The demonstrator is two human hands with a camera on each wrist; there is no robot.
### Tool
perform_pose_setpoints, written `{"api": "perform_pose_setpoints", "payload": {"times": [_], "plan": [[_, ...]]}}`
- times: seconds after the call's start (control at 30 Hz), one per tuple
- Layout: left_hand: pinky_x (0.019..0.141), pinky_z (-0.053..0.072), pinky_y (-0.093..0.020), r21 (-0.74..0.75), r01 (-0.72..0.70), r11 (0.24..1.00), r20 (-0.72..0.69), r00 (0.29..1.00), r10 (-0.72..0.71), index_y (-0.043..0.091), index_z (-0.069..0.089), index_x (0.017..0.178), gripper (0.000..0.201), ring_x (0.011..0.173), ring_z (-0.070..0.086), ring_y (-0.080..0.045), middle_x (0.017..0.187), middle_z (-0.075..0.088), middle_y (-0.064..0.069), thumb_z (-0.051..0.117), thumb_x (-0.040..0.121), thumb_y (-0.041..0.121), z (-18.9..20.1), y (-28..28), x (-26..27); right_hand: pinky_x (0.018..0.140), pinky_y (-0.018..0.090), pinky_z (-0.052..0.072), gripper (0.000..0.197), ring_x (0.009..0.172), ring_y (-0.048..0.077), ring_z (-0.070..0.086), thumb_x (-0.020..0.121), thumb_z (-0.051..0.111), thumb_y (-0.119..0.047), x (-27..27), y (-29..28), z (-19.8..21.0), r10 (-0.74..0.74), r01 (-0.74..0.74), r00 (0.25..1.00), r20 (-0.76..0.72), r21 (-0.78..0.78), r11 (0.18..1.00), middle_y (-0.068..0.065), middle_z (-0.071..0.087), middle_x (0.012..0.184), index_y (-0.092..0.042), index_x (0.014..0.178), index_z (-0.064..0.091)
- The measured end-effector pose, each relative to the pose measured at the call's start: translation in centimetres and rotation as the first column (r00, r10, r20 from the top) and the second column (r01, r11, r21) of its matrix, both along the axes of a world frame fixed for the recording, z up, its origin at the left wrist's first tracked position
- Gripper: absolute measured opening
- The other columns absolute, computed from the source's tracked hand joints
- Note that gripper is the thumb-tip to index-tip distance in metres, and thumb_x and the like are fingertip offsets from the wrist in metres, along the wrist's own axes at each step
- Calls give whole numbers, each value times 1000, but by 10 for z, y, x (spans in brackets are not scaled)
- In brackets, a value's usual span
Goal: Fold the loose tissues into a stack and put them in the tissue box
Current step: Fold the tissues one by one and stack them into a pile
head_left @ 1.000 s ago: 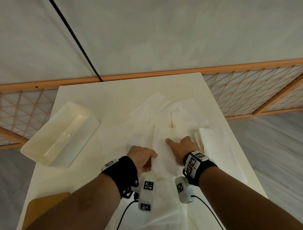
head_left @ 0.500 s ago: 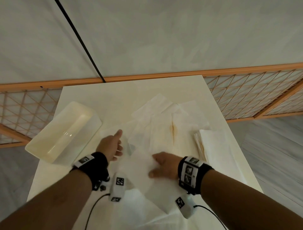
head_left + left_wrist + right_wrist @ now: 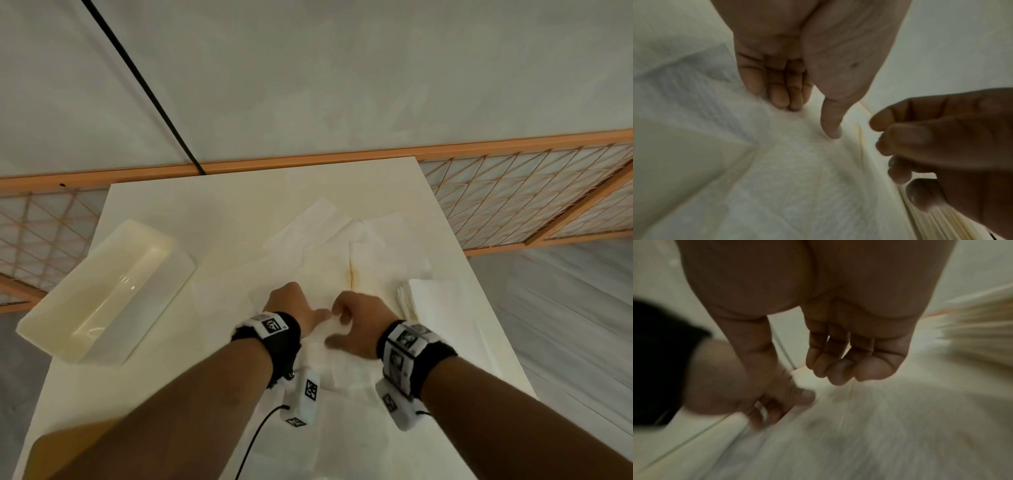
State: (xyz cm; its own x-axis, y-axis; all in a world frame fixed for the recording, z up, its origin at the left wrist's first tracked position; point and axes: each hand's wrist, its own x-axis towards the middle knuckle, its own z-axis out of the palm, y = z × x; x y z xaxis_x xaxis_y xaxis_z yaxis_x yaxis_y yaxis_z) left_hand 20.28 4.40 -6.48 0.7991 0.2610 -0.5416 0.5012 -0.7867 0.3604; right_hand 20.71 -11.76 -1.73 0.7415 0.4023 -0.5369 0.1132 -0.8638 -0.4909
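— What lies past the fingers?
— A pale tabletop (image 3: 212,209) runs to a plain grey-white wall (image 3: 342,75), dimly lit. A thin black cable (image 3: 144,89) slants down it.
— And lower down?
— An orange-framed lattice panel (image 3: 513,198) along the wall's foot, with grey floor (image 3: 565,308) right of the fingers.
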Motion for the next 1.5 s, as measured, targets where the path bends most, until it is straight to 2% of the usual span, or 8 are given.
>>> {"api": "perform_pose_setpoints", "payload": {"times": [0.2, 0.47, 0.63, 0.77, 1.0, 1.2, 1.33, 1.5], "plan": [[72, 51, -31, 30, -44, 999, -21, 999, 44, 9, 67, 109, 52, 96, 69, -27, 106, 72, -7, 77, 82, 51, -8, -8, 5, 75, 24, 47, 28, 90, 15, 61, 81, 77, -25, 32, -20, -16, -361, 359, 932, 29, 52, 932, -7, 62, 98, -24, 102, 58], [69, 52, -32, -83, -124, 989, 60, 990, 129, 8, 62, 92, 24, 84, 64, -25, 88, 65, -3, 70, 89, 31, 4, -3, -3, 117, 43, 36, 103, 145, 28, 29, 73, 84, -53, 7, -7, -27, -32, 56, 993, 114, -211, 976, 4, 32, 156, -17, 152, 29], [65, 57, -37, -509, -548, 664, -75, 796, 600, 1, 66, 88, 20, 65, 69, -32, 74, 68, -13, 59, 92, 19, 7, 16, -10, 126, 49, 21, 97, 157, 34, 5, 87, 70, -56, -3, 1, -34, 39, -10, 994, 102, -272, 962, 7, 7, 170, -14, 158, 20], [55, 41, -29, -603, -597, 529, -165, 743, 649, 7, 63, 88, 20, 62, 60, -24, 75, 64, -10, 57, 99, 22, 11, 22, -17, 122, 53, 25, 66, 156, 38, 6, 101, 51, -47, -7, 6, -34, 93, -52, 988, 125, -305, 951, 7, 9, 170, -14, 155, 31], [68, 57, -35, -380, -343, 859, -17, 931, 365, 12, 63, 70, 23, 70, 71, -27, 74, 73, -11, 70, 85, 28, 8, 16, -20, 127, 46, 16, 64, 158, 27, 1, 105, 44, -45, -9, 2, -44, 32, 1, 992, 124, -253, 968, -1, 12, 171, -15, 159, 27], [65, 52, -33, -481, -495, 723, -105, 852, 514, 2, 67, 89, 30, 71, 64, -30, 76, 67, -11, 76, 83, 30, 5, 7, -14, 128, 46, 13, 106, 158, 25, 2, 84, 68, -64, -12, -6, -46, 20, 2, 992, 127, -176, 984, -3, 14, 170, -19, 162, 13], [80, 57, -33, -357, -344, 868, 91, 912, 399, 18, 65, 81, 17, 85, 67, -22, 85, 69, 1, 78, 84, 29, 12, 4, -10, 128, 44, 15, 111, 157, 25, 6, 80, 70, -69, -7, -7, -41, 0, 12, 995, 101, -127, 992, -2, 20, 168, -18, 162, 14], [61, 49, -25, -347, -249, 904, 222, 915, 337, 13, 65, 74, 9, 68, 64, -17, 72, 68, 3, 70, 80, 17, 35, -1, -12, 117, 43, 37, 102, 143, 24, 39, 80, 66, -74, -6, -2, -29, -135, 130, 982, 131, 47, 990, 2, 43, 154, -19, 157, 28]]}}
